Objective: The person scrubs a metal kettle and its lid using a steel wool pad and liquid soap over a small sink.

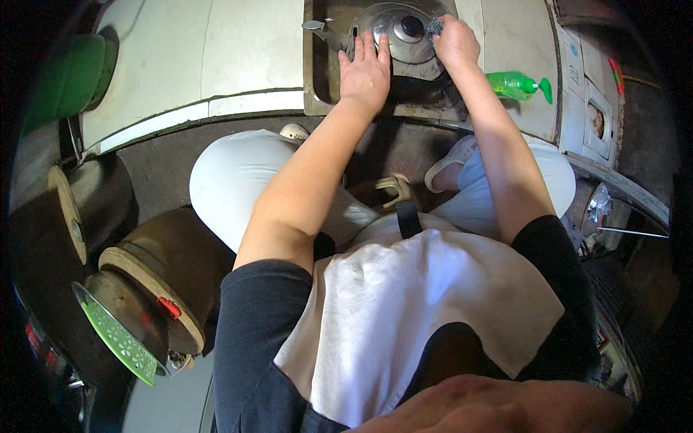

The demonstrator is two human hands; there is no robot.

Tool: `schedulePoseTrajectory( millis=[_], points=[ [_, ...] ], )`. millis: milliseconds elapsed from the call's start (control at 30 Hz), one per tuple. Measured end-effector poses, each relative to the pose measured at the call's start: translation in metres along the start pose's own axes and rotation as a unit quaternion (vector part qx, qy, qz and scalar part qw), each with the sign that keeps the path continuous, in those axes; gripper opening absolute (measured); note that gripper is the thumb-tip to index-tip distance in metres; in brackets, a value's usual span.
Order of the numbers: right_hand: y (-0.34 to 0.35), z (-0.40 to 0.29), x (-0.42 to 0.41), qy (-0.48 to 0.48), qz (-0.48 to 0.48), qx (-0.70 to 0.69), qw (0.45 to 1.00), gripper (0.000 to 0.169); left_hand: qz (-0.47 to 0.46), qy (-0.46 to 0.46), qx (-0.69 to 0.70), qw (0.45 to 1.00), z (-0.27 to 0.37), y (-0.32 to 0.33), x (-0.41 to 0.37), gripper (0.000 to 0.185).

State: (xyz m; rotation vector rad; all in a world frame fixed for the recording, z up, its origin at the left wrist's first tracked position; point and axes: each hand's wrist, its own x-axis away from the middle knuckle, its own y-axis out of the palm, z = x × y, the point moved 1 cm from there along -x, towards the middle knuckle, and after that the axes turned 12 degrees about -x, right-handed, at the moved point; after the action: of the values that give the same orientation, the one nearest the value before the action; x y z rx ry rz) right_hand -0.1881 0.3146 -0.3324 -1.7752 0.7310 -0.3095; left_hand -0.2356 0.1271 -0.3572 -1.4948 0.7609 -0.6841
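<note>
A round metal pot lid [383, 24] with a black knob [412, 26] lies in the sink [309, 81] in front of me. My left hand [369, 70] rests flat with its fingers spread, the fingertips at the lid's near left edge. In my right hand [458, 43] is a grey steel wool scrubber [435, 27], held against the lid's right side beside the knob. The tap [314, 25] stands at the sink's left side. What lies under the lid is mostly hidden.
Right of the sink, a green pump bottle [511, 85] lies on the tiled counter [254, 48]. A green container [70, 76] stands at the far left. Lidded jars [162, 254] and a green perforated basket [116, 335] are on the lower left, beside my knee.
</note>
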Motion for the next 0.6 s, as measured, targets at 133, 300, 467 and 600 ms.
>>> schedulePoseTrajectory(
  millis=[133,300,467,600],
  points=[
    [-0.009,-0.017,0.029,-0.019,-0.013,-0.020,1.000,0.038,-0.019,0.004,-0.015,1.000,0.000,-0.002,0.001,0.056],
    [-0.021,-0.047,0.084,-0.099,-0.038,-0.103,0.989,0.044,-0.036,-0.002,-0.010,0.999,0.001,0.001,0.002,0.058],
    [-0.010,-0.020,0.051,-0.038,0.029,-0.070,0.996,0.039,-0.036,0.012,-0.007,0.999,-0.001,0.000,0.000,0.059],
    [0.003,0.009,0.004,-0.049,0.033,-0.028,0.998,0.039,-0.031,0.013,-0.001,0.999,0.000,-0.004,-0.001,0.058]
  ],
)
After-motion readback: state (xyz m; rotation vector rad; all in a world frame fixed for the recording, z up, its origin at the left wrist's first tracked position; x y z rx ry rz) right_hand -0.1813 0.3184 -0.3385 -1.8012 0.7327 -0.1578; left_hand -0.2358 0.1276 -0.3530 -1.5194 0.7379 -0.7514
